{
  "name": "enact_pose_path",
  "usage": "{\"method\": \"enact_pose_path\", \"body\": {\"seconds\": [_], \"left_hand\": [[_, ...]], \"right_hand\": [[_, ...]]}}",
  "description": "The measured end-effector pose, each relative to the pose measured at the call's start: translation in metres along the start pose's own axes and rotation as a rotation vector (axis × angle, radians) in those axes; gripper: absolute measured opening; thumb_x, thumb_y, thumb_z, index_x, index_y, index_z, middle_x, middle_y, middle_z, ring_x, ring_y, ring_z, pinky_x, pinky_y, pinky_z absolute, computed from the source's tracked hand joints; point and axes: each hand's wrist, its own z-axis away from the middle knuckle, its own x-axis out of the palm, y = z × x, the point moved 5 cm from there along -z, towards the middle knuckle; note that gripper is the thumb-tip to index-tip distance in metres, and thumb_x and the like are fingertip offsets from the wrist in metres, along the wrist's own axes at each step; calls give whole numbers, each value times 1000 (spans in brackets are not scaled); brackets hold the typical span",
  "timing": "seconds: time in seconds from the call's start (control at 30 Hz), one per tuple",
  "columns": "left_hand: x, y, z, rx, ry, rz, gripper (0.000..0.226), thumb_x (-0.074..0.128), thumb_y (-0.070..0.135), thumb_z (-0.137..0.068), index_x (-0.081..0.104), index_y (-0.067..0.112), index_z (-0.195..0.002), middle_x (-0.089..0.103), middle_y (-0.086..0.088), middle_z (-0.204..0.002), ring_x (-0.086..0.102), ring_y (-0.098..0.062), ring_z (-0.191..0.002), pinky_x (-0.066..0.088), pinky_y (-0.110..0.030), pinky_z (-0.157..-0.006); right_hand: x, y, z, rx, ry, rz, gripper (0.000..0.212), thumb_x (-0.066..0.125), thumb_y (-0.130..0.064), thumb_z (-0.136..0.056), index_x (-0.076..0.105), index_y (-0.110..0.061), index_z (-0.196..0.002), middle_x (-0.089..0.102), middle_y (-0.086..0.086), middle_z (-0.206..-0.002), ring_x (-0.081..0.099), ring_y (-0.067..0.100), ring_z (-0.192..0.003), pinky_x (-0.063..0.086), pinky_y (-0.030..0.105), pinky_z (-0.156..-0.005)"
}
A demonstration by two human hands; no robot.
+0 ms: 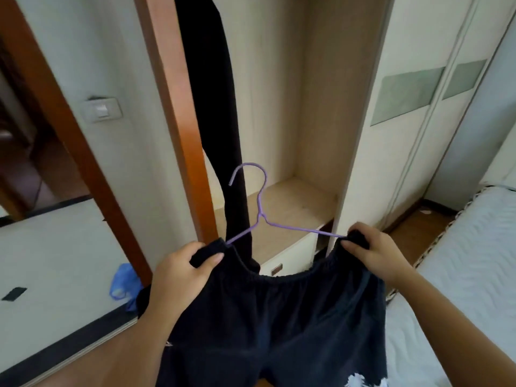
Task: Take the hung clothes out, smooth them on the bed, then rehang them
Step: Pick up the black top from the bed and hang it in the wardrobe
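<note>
Right in the middle, a pair of dark blue shorts [279, 317] is held up in the air in front of an open wardrobe [315, 107]. The shorts hang on a thin purple hanger [261, 208]. The two ends of the hanger go into the stretchy top of the shorts, and its hook sticks up and is not on anything.

The left hand [181, 272] grips the left end of the stretchy top, with the thumb on the front and the fingers curled round the cloth. The right hand [377, 252] grips the right end the same way, with its fingers bent over the top edge. The top of the shorts sags a little between the two hands. The legs of the shorts hang down to the bottom of the picture.

Behind the hanger, a long black piece of clothing [212, 107] hangs inside the wardrobe, on its left side. Under it is a bare wooden shelf [296, 199], and below that a white drawer [287, 261].

To the right of the wardrobe are pale doors [413, 163] with green panels. A bed [469, 261] with a white cover is at the right, close to the right arm.

On the left, a light switch [102, 109] is on the wall. A blue plastic bag [122, 283] lies low down near the left hand.
</note>
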Motion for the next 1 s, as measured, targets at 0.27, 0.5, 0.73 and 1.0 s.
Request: {"method": "enact_pose_path", "body": {"seconds": [0.27, 0.5, 0.73, 1.0], "left_hand": [[20, -48, -30, 83, -160, -30, 29, 64, 46, -77, 63, 17, -77, 57, 10, -57, 55, -9, -58, 42, -24, -53], [93, -54, -74, 108, -361, 40, 39, 58, 55, -74, 64, 18, -83, 67, 0, -69, 61, -15, -66, 51, -41, -63], [152, -46, -131, 72, -516, 65, 27, 64, 40, -80, 61, 15, -88, 68, -5, -80, 62, -19, -77, 51, -43, -73], [166, -51, -148, 97, -584, 155, 20, 66, 37, -80, 61, 17, -84, 68, 1, -79, 62, -15, -77, 49, -33, -69]], "right_hand": [[67, 16, -20, 131, 11, 11, 13, 62, -10, -84, 50, -14, -86, 55, 1, -74, 52, 26, -77, 37, 23, -61], [72, 74, -52, 255, 80, 40, 15, 63, -5, -82, 51, -14, -84, 53, 4, -75, 52, 28, -77, 37, 32, -69], [68, 112, -85, 392, 187, 19, 13, 64, -5, -81, 52, -7, -84, 55, 13, -82, 51, 27, -78, 35, 30, -69], [64, 103, -81, 510, 255, 3, 13, 63, -5, -82, 52, -7, -87, 57, 13, -85, 51, 26, -82, 34, 29, -71]]}}
